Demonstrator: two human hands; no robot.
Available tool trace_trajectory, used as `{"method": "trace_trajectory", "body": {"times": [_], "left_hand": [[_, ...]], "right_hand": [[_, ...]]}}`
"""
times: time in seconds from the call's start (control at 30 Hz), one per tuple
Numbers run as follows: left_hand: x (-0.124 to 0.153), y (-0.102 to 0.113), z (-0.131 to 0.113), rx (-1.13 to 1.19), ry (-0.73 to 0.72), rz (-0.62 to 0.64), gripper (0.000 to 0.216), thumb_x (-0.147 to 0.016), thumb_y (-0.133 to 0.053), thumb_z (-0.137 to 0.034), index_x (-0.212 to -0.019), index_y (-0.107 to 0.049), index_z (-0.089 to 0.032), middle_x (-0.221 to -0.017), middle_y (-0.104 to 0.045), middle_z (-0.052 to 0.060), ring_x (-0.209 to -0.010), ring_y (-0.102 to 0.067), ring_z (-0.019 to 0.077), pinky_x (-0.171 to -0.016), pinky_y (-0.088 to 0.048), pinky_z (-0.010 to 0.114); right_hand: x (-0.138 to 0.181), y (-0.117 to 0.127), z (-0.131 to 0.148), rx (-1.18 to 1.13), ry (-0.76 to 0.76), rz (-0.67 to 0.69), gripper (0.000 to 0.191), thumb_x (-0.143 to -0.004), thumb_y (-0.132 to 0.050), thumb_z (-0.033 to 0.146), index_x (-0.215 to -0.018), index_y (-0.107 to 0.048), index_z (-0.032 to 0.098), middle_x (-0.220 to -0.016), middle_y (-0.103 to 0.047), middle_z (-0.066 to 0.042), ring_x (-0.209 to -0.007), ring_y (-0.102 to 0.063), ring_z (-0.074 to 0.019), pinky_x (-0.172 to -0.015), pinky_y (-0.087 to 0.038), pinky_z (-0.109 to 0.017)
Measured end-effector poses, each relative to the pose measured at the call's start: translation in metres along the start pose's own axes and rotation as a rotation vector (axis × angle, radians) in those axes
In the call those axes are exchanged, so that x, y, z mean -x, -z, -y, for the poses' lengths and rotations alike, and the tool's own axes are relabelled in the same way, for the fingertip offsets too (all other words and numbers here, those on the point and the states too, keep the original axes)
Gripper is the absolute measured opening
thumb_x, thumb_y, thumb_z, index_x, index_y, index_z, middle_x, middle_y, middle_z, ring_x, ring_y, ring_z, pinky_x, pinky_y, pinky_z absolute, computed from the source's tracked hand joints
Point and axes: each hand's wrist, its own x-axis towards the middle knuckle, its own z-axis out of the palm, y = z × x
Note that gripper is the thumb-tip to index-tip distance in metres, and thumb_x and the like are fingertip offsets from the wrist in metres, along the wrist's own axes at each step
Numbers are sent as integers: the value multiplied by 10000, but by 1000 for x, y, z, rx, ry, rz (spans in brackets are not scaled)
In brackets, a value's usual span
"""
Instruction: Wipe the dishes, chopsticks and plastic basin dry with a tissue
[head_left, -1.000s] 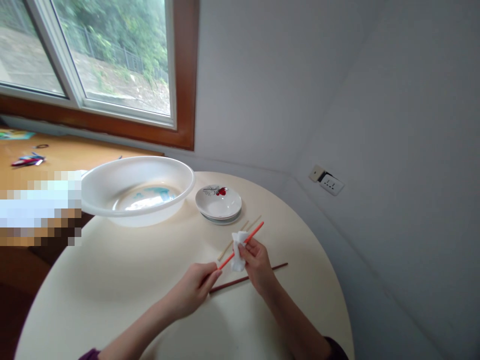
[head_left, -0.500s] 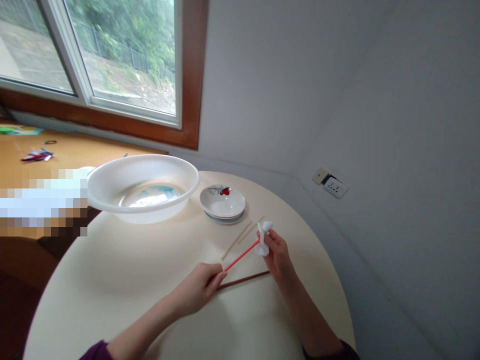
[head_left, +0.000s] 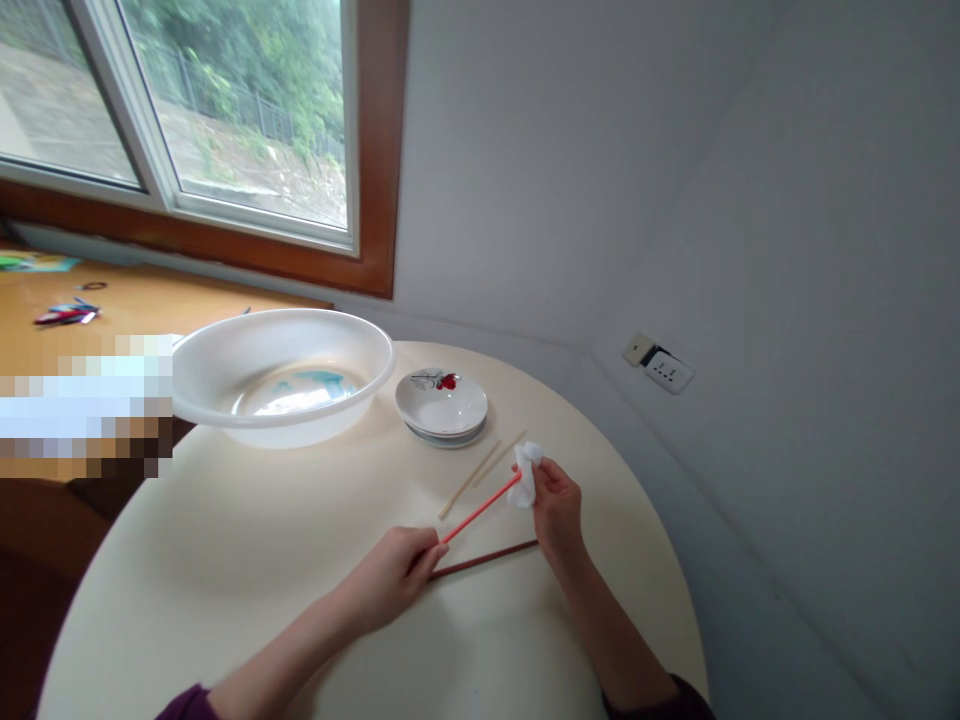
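Note:
My left hand (head_left: 401, 570) is closed around the near end of a red chopstick (head_left: 480, 510), which slants up and to the right above the table. At its far end, my right hand (head_left: 559, 497) pinches a crumpled white tissue (head_left: 526, 475) that wraps about the tip. Below the red one, a dark brown chopstick (head_left: 484, 559) lies on the table; its left end is hidden by my left hand. Two pale wooden chopsticks (head_left: 469, 480) rest side by side just beyond my hands.
A stack of small white plates (head_left: 442, 410), the top one with a red flower, stands past the chopsticks. To its left is a large translucent basin (head_left: 360, 375). The round cream table (head_left: 247, 560) adjoins a wooden desk (head_left: 165, 295) beneath the window. A socket (head_left: 667, 370) is on the wall.
The tissue has shifted slightly in my right hand at the chopstick's far end. My left hand keeps its grip. The whole view has moved a little.

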Motion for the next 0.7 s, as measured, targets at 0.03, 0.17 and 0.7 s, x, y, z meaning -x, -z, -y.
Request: {"method": "trace_trajectory", "body": {"times": [0.03, 0.17, 0.7], "left_hand": [[0, 0, 0, -1, -4, -6, 344, -865, -315, -353, -557, -273, -207, -514, -294, -68, -484, -272, 88, -488, -235, 227], [0, 1, -4, -6, -16, -14, 343, -865, -323, -335, -551, -268, -208, -511, -285, -68, -483, -274, 89, -488, -235, 229], [3, 5, -12, 131, -49, 28, 361, -869, -324, -347, -542, -279, -201, -513, -268, -65, -493, -260, 85, -472, -231, 222]], "right_hand": [[0, 0, 1, -6, 3, -11, 326, -582, -724, 463, -708, -666, 168, -605, -649, -17, -572, -558, -140, -535, -417, -248], [-1, 0, 7, -98, -55, -19, 315, -539, -750, 462, -621, -652, 175, -566, -629, -9, -552, -535, -127, -525, -406, -241], [-1, 1, 9, -419, -198, 23, 177, -570, -742, 304, -663, -617, 219, -657, -618, 19, -588, -547, -107, -512, -453, -211]]}}
